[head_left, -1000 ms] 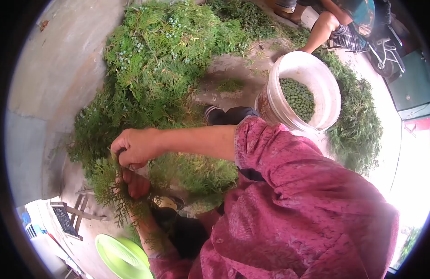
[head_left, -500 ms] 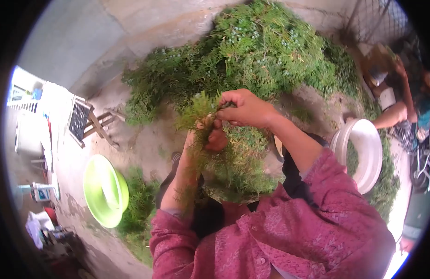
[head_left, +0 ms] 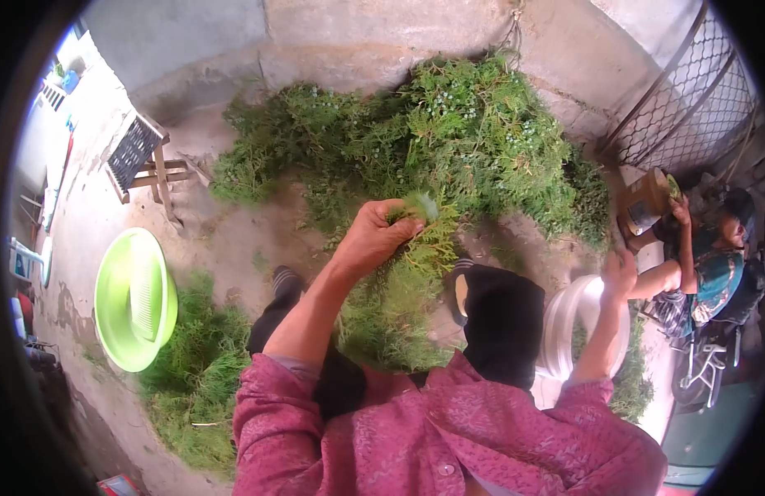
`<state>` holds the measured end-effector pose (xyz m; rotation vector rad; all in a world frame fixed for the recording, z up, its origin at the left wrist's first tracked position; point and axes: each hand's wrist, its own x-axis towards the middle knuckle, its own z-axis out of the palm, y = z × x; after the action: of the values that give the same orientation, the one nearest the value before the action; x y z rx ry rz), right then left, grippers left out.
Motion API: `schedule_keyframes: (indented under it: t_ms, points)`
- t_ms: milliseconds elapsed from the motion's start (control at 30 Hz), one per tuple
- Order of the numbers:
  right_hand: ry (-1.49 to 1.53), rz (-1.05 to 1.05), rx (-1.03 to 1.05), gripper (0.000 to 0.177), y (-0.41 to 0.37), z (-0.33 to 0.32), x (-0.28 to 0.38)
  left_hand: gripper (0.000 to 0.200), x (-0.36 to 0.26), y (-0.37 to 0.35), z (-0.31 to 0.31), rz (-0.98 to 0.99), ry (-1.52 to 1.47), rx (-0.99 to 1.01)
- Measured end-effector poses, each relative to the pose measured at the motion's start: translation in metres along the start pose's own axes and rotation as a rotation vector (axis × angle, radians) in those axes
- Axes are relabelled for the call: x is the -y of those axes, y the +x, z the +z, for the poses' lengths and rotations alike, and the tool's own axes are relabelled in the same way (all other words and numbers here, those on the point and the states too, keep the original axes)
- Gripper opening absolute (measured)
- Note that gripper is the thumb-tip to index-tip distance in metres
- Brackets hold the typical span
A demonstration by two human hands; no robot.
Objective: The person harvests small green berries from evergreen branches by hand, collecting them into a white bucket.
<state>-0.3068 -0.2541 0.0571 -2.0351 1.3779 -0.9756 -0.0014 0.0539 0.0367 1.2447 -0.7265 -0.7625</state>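
Observation:
My left hand (head_left: 381,237) is closed on an evergreen sprig (head_left: 432,248), with flat, scaly green foliage sticking out past the thumb. Over at the right, my right hand (head_left: 621,273) is raised at the far rim of a white bucket (head_left: 556,339). Its fingers are blurred, so I cannot see whether anything is in them. Loose green clippings (head_left: 391,322) lie on the ground between my legs, below the left hand. Ahead is a large heap of cut evergreen branches (head_left: 490,132) bearing small pale bluish cones.
A lime-green basin (head_left: 109,306) with a basket inside stands at left, beside more clippings (head_left: 200,372). Behind it is a small wooden stool (head_left: 163,169). Another person (head_left: 717,264) sits at right, near a brown tub (head_left: 643,207) and a wire mesh panel (head_left: 688,107).
My hands were together at the sprig; the right hand has moved away to the bucket at right. The left hand keeps the sprig. My view has shifted, showing more of the seated person.

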Motion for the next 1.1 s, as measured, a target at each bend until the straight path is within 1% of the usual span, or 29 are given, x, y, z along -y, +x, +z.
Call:
schedule_keyframes:
  t_ms: [33,100,133,167,200,233,300,333,367,400,433,467,533,600,633,700,733,800,867,933,967,1033,1067,1100]
  points:
    - [-0.228,-0.083,-0.083,0.029,0.004,-0.014,-0.043,0.006,0.001,0.0,0.002,0.003,-0.011,0.001]
    - [-0.791,-0.231,0.058,0.033,-0.008,-0.038,-0.118,0.008,0.004,0.0,0.006,-0.035,0.037,0.014]
    - [-0.867,-0.226,0.148,0.033,-0.016,-0.048,-0.15,0.008,0.007,0.001,0.008,-0.03,0.026,0.017]
    - [-0.938,-0.225,0.236,0.034,-0.017,-0.053,-0.163,0.009,0.01,0.003,0.007,-0.033,0.082,0.021]
    - [-0.789,-0.183,0.238,0.032,-0.024,-0.052,-0.139,0.01,0.012,0.005,0.007,-0.04,0.141,0.024]
    - [-0.791,-0.181,0.238,0.032,-0.02,-0.043,-0.132,0.01,0.012,0.005,0.007,-0.041,0.139,0.026]
    - [-0.719,-0.289,0.39,0.027,0.001,-0.02,-0.114,0.013,0.012,0.006,0.01,-0.115,0.259,0.044]
    - [-0.434,-0.225,0.35,0.025,-0.005,-0.003,-0.07,0.013,0.014,0.008,0.011,-0.114,0.256,0.048]
    - [-0.152,-0.163,0.306,0.023,-0.021,0.017,-0.007,0.014,0.018,0.009,0.011,-0.112,0.281,0.053]
    - [-0.063,-0.226,0.323,0.02,-0.034,0.034,0.042,0.015,0.02,0.009,0.011,-0.11,0.306,0.056]
    - [-0.013,-0.347,0.349,0.018,-0.047,0.048,0.081,0.015,0.02,0.009,0.011,-0.112,0.299,0.054]
    - [0.112,-0.266,0.467,0.021,-0.061,0.064,0.117,0.016,0.018,0.008,0.011,-0.122,0.307,0.071]
    - [0.26,-0.379,0.661,0.023,-0.078,0.101,0.148,0.017,0.017,0.006,0.01,-0.137,0.311,0.079]
    - [0.255,-0.771,0.663,0.021,-0.086,0.139,0.159,0.017,0.016,0.004,0.009,-0.127,0.209,0.1]
    - [0.256,-0.773,0.673,0.021,-0.088,0.147,0.161,0.017,0.017,0.004,0.007,-0.131,0.207,0.091]
    - [0.224,-0.837,0.815,0.019,-0.092,0.158,0.164,0.016,0.017,0.002,0.002,-0.1,0.249,0.115]
    - [0.262,-0.75,0.841,0.018,-0.095,0.162,0.16,0.016,0.017,0.0,0.0,-0.105,0.245,0.105]
    - [0.256,-0.742,0.849,0.015,-0.098,0.161,0.162,0.013,0.014,-0.002,-0.002,-0.144,0.241,0.146]
    - [0.248,-0.735,0.845,0.012,-0.099,0.159,0.161,0.013,0.019,0.0,-0.002,-0.142,0.206,0.14]
    - [0.268,-0.446,0.72,0.007,-0.1,0.162,0.157,0.012,0.02,0.0,-0.002,-0.136,0.173,0.13]
    - [0.266,-0.449,0.72,0.007,-0.094,0.161,0.153,0.013,0.015,-0.002,-0.002,-0.136,0.18,0.132]
    - [0.912,0.286,0.851,0.009,-0.073,0.152,0.146,0.013,0.01,-0.003,-0.003,-0.128,0.183,0.129]
    - [1.14,0.352,0.922,0.015,-0.072,0.141,0.148,0.013,0.009,-0.003,-0.005,-0.12,0.22,0.137]
    - [1.137,0.351,0.922,0.015,-0.075,0.136,0.153,0.014,0.01,-0.004,-0.006,-0.116,0.257,0.148]
